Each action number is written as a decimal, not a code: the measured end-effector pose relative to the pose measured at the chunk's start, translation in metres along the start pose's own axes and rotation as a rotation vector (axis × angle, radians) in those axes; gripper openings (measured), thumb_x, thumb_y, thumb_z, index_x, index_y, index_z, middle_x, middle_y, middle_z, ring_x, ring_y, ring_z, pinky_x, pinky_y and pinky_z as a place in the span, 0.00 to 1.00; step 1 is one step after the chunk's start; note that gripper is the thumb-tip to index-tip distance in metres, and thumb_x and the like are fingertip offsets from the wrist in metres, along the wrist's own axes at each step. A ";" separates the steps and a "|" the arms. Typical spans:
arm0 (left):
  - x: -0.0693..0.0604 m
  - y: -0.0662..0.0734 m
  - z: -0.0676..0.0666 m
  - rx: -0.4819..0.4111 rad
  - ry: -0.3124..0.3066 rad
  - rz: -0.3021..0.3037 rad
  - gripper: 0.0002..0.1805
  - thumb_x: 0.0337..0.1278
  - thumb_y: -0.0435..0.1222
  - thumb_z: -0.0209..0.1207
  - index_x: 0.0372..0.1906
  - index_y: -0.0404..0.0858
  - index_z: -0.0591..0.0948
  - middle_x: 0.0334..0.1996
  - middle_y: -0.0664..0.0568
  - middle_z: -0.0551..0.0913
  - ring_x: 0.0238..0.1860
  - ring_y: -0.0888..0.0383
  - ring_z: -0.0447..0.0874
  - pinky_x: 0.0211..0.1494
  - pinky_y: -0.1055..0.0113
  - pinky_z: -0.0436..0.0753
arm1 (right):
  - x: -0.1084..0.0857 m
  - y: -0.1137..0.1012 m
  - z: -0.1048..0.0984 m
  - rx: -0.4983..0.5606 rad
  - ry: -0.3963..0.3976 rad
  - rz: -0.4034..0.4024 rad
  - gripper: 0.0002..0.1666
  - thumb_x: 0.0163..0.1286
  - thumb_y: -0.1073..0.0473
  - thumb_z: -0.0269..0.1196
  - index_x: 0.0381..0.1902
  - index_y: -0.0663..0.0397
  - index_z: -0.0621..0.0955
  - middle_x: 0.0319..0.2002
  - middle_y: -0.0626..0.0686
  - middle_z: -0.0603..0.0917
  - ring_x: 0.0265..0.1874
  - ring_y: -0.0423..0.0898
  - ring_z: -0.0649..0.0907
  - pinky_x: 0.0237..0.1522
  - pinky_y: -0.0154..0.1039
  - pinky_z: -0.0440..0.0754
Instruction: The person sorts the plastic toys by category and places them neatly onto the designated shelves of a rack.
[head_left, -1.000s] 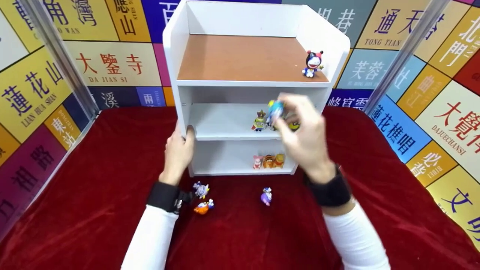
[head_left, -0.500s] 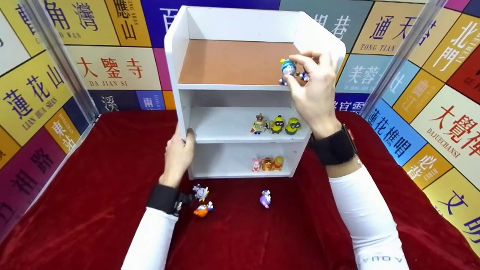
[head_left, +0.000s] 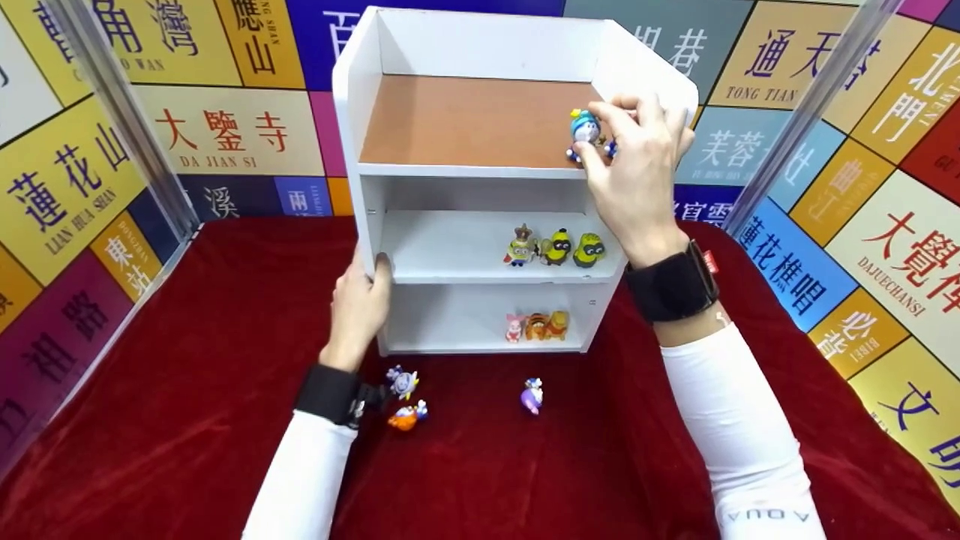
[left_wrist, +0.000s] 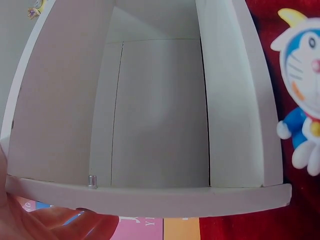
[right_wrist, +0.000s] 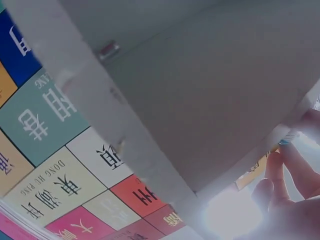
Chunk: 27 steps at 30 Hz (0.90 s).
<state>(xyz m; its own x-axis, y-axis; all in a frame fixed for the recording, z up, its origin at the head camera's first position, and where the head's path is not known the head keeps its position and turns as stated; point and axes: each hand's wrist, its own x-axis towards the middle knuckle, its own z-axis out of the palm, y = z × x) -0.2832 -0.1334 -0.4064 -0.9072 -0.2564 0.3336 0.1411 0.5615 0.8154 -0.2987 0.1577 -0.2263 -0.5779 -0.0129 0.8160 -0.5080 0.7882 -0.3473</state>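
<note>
My right hand (head_left: 637,172) pinches a small blue-and-white cat figurine (head_left: 586,131) with a teal cap between thumb and fingers, at the front right of the top board of a white shelf unit (head_left: 472,171). The figurine stands upright there; whether it bears its full weight on the board I cannot tell. Just behind my fingers a second figurine (head_left: 611,148) is mostly hidden. My left hand (head_left: 357,307) grips the left side panel of the unit, thumb on its front edge. In the right wrist view, only fingertips (right_wrist: 295,170) show beyond the board.
Three yellow figurines (head_left: 556,247) line the middle shelf's right half. Below them stand a piglet (head_left: 514,328), a tiger (head_left: 536,326) and a bear (head_left: 556,326). On the red cloth (head_left: 465,465) lie a blue-white figurine (head_left: 403,382), an orange one (head_left: 406,417) and a purple one (head_left: 532,396).
My right hand has lifted the capped figurine from before the middle shelf to the top board, then shifted it slightly right. My left hand keeps its hold on the panel.
</note>
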 end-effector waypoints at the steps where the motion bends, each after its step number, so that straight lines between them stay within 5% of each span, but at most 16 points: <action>1: 0.000 0.000 0.000 0.002 0.001 0.002 0.27 0.75 0.48 0.45 0.75 0.49 0.66 0.29 0.45 0.77 0.25 0.51 0.75 0.27 0.58 0.78 | 0.000 0.000 0.001 -0.007 0.004 -0.001 0.19 0.66 0.59 0.68 0.54 0.56 0.86 0.54 0.59 0.80 0.59 0.59 0.67 0.62 0.52 0.55; 27: 0.001 0.001 0.000 0.016 0.004 -0.006 0.26 0.74 0.49 0.45 0.72 0.49 0.68 0.34 0.44 0.81 0.28 0.48 0.78 0.30 0.53 0.80 | 0.002 0.004 0.008 -0.069 -0.004 0.007 0.23 0.67 0.59 0.67 0.60 0.57 0.82 0.57 0.58 0.80 0.60 0.60 0.66 0.62 0.56 0.52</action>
<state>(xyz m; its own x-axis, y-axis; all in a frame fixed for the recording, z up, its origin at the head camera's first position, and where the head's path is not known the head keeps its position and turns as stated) -0.2842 -0.1333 -0.4054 -0.9063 -0.2632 0.3306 0.1293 0.5722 0.8099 -0.3070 0.1561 -0.2294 -0.5844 -0.0094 0.8114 -0.4584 0.8289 -0.3205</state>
